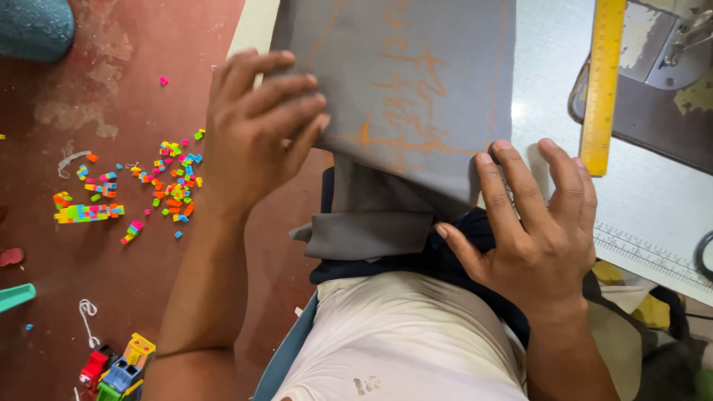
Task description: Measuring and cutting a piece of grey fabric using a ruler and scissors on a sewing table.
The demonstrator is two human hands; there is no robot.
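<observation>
Grey cloth panel, held flat under two hands

Grey fabric (416, 82) with orange chalk lines, spread over the near edge of a white worktable (653, 200); its lower end hangs off the edge and folds over just below both hands. Left hand (256, 134): fingers together and curled over the cloth's left border, fingertips pressing on the grey surface, thumb hidden; whether it pinches the edge cannot be told. Right hand (538, 230): open, fingers spread, flat on the cloth's lower right corner and the tabletop beside it, thumb touching dark navy fabric (445, 256) bunched under the grey fold.

Beyond the right hand's fingertips: yellow ruler (601, 89), lying lengthwise up the table, near but apart from them. Past the ruler: sewing machine base (661, 96).

Below both hands: white garment (401, 334) on the person's lap.

Left of the left hand, on the red floor (148, 44): scattered small coloured building bricks (167, 182); farther down, a toy vehicle (115, 371).
</observation>
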